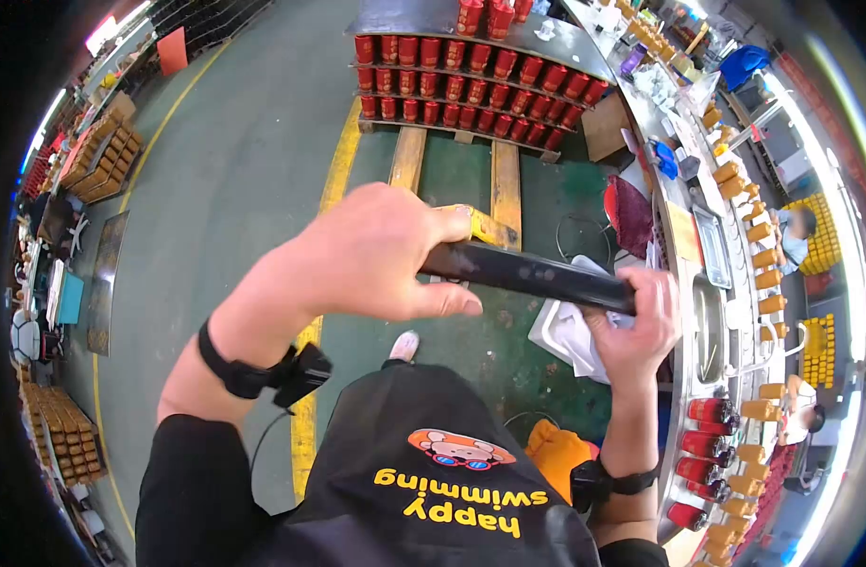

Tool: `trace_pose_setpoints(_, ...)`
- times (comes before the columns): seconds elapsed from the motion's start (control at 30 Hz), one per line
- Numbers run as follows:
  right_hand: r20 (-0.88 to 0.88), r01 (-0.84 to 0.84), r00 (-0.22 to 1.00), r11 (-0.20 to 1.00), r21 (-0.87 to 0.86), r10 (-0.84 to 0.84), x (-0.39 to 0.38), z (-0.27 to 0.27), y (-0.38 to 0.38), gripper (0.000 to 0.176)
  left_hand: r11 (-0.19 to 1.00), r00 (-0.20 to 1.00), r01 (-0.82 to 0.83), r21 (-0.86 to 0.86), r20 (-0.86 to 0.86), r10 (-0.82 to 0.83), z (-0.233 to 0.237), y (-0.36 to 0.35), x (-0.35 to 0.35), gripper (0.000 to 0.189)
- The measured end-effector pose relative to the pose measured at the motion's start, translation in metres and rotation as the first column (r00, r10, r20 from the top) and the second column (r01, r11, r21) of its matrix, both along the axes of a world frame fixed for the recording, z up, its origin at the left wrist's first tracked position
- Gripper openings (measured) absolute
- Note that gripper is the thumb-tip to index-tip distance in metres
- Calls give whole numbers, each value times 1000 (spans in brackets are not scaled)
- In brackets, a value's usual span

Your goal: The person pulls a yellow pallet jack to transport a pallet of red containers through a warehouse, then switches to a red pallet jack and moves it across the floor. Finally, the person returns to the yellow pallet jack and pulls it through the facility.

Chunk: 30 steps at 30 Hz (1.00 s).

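Note:
A black bar, the pallet jack handle, spans the space in front of my body, tilted a little down to the right. My left hand is around its left end, somewhat blurred, with the thumb stretched out below the bar. Around the right end, the fingers of my right hand are wrapped. Behind the bar shows part of the yellow pallet jack body. Its two worn yellow forks reach forward to a loaded rack with rows of red canisters.
To the right runs a long workbench with a sink, red canisters and a row of brown canisters. Two people sit beyond it. A white bin with cloth stands on the floor. Stacked brown goods line the left side.

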State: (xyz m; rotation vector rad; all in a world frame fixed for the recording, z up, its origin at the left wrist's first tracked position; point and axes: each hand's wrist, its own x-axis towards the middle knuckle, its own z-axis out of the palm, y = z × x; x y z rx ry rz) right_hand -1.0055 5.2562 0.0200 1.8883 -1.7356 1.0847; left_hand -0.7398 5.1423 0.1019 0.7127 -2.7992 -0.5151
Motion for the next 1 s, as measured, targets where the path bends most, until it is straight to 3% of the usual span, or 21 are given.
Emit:
trace_pose_setpoints(0.13, 12, -62, 998, 991, 117, 61, 24, -9, 63, 40, 995, 995, -73, 65, -65, 77, -26, 57, 28, 39)
trace_pose_setpoints(0.3, 136, -203, 977, 895, 396, 162, 73, -22, 138, 37, 997, 997, -49, 64, 62, 46, -53, 116, 86, 39)
trace_pose_setpoints(0.37, 233, -319, 942, 857, 404, 241, 95, -30, 156, 31, 995, 992, -33, 89, 128, 21, -65, 136, 111, 39)
trace_pose_setpoints(0.47, 369, -437, 895, 653, 618, 250, 123, -44, 187, 34, 987, 980, -4, 158, 199, -28, -87, 167, 143, 37)
trace_pose_setpoints(0.6, 281, -392, 914, 461, 797, 292, 168, -88, 236, 35, 961, 870, -29, 274, 481, -111, -126, 212, 172, 35)
trace_pose_setpoints(0.63, 212, -331, 930, 431, 839, 301, 181, -98, 248, 35, 959, 853, -51, 278, 512, -103, -137, 224, 179, 35)
trace_pose_setpoints(0.83, 198, -290, 912, 225, 930, 360, 235, -159, 296, 34, 967, 729, -76, 241, 676, -111, -202, 286, 224, 31)
trace_pose_setpoints(0.9, 174, -292, 916, 306, 906, 361, 240, -160, 293, 33, 978, 682, -75, 197, 725, -94, -200, 278, 225, 29)
trace_pose_setpoints(1.0, 229, -331, 936, 445, 832, 268, 242, -136, 280, 31, 974, 788, -221, 56, 599, 144, -170, 276, 220, 26)
